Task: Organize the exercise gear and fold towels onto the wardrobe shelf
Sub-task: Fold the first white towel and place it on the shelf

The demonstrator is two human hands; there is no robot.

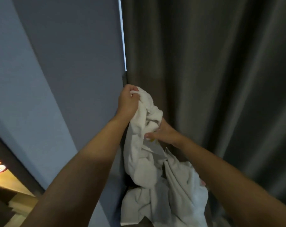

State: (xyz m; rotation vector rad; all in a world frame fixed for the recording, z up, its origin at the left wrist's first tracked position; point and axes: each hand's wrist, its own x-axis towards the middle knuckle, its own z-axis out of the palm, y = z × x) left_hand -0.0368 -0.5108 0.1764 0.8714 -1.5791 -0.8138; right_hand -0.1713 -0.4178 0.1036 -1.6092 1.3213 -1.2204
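Left hand (128,102) fist clenched on top edge of white towel (142,161), 11 o'clock of frame centre. Right hand (162,133) pinches folds at 5 o'clock of left. Towel hangs bunched before grey curtain (212,71); blue wall (65,63) at 9 o'clock.

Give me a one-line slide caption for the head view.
Crumpled white towel held up before a dark curtain: left hand grips its top, right hand pinches it lower down.
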